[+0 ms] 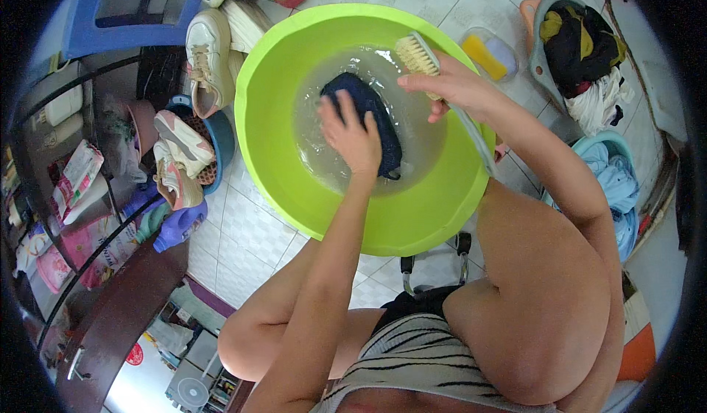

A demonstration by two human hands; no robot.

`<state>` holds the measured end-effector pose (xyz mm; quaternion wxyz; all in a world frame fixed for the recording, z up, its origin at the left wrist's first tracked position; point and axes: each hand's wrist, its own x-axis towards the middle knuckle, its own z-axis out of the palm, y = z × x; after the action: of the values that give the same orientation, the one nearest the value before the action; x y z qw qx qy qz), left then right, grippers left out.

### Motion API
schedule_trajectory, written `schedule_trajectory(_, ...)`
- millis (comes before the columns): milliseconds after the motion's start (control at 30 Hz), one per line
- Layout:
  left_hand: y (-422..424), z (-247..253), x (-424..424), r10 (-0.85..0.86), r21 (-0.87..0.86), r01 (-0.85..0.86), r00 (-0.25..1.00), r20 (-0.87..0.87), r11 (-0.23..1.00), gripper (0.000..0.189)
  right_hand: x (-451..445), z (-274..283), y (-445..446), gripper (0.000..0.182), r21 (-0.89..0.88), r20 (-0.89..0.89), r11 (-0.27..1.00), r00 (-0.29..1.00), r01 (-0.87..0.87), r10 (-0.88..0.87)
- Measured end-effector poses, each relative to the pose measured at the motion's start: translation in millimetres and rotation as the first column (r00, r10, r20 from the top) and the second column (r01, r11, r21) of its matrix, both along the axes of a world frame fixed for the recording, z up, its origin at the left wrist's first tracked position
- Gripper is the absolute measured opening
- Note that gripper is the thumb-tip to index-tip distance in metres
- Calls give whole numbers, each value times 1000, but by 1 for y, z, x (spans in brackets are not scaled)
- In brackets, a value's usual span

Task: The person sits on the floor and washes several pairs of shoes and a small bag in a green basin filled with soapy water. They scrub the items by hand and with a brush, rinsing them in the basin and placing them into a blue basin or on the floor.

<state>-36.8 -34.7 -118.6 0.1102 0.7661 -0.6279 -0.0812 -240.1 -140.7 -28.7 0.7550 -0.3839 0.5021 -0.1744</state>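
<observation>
A large lime-green plastic basin (265,153) holds cloudy water (315,164). A dark navy shoe or cloth item (386,131) lies in the water; which of the two I cannot tell. My left hand (353,137) rests on it with fingers spread. At the basin's right side my right hand (455,84) grips a scrubbing brush (417,57) by its head, pale bristles facing left. The brush's grey-green handle runs down to the right rim.
White sneakers (209,54) stand upper left, and pink-and-white sneakers (185,148) lie on a blue bucket (223,148). Right of the basin are a clear soap box (491,54), a grey basket of dark clothes (538,76) and a teal tub of blue clothes (621,142). A wire rack (88,269) stands left.
</observation>
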Motion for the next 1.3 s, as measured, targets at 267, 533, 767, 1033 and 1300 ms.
schedule_trajectory(267,7,-55,3,-279,646,157,956,91,747,61,12,-15,12,61,6,25,999,999,46,-46)
schedule_trajectory(533,12,-42,5,131,46,-125,979,-159,991,64,12,-6,7,44,62,84,991,990,-118,112)
schedule_trajectory(767,8,-76,67,767,768,-263,-130,-628,585,45,13,67,-12,49,-188,-228,877,889,-442,398)
schedule_trajectory(1033,17,64,31,419,345,-337,177,-891,876,33,-9,203,-14,71,-465,-681,593,694,-657,234)
schedule_trajectory(1300,23,158,46,11,136,-287,-400,-917,948,46,37,290,31,74,-575,-757,360,644,-735,106)
